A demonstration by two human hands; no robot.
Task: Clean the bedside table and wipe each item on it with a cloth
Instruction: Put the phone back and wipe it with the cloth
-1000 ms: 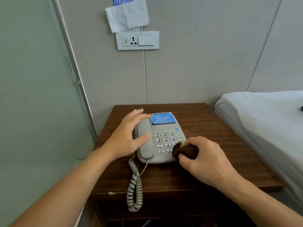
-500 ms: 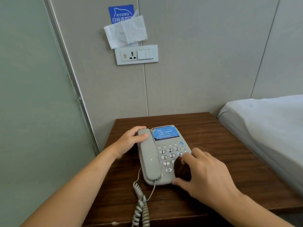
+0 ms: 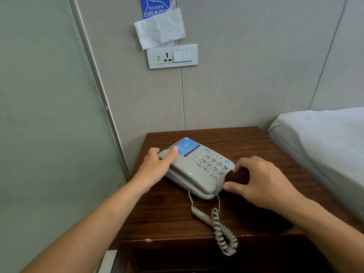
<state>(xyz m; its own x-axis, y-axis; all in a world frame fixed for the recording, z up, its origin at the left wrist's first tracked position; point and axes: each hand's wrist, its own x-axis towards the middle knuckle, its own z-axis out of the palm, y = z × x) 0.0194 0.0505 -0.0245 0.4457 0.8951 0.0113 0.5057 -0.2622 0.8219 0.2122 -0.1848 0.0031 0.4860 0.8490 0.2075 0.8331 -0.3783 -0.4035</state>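
Note:
A grey desk telephone (image 3: 204, 170) sits turned at an angle on the dark wooden bedside table (image 3: 256, 142). My left hand (image 3: 155, 168) grips the far end of its handset, thumb on top beside the blue label. My right hand (image 3: 260, 184) holds a bunched dark brown cloth (image 3: 237, 175) against the phone's right edge by the keypad. The coiled cord (image 3: 220, 229) trails off the table's front edge.
A white bed (image 3: 323, 146) stands close on the right. A glass panel (image 3: 49, 125) borders the table on the left. On the wall above are a socket and switch plate (image 3: 172, 56), a tissue (image 3: 160, 33) and a blue sign (image 3: 154, 6).
The phone has been turned, its near end swinging right. My left hand now wraps the handset's top end. My right hand with the cloth has shifted from the keypad to the phone's right edge.

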